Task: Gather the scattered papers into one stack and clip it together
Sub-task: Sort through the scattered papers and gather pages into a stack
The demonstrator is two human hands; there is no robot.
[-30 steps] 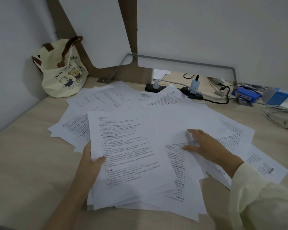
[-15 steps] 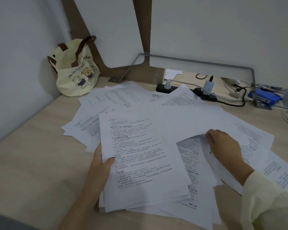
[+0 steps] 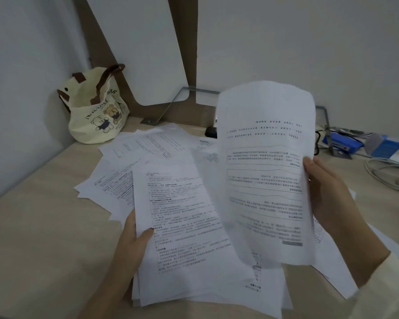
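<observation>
A gathered stack of printed papers (image 3: pixel 189 240) lies in front of me on the wooden desk (image 3: pixel 39 238). My left hand (image 3: pixel 134 240) grips the stack's left edge, thumb on top. My right hand (image 3: pixel 325 192) holds one printed sheet (image 3: pixel 265 171) by its right edge, lifted upright above the desk with its text upside down. More loose sheets (image 3: pixel 145 146) lie fanned out behind and to the left of the stack, and others (image 3: pixel 332 270) stick out under my right forearm. No clip is visible.
A cream tote bag with bear prints (image 3: pixel 95 111) stands in the back left corner. At the back right are a blue stapler-like object (image 3: pixel 341 141), a grey metal bracket (image 3: pixel 325 120) and grey cables (image 3: pixel 387 173). White panels line the wall behind.
My right hand has picked a sheet off the pile and raised it upright. My left hand has kept its grip on the stack's left edge. The camera has moved closer and to the left.
</observation>
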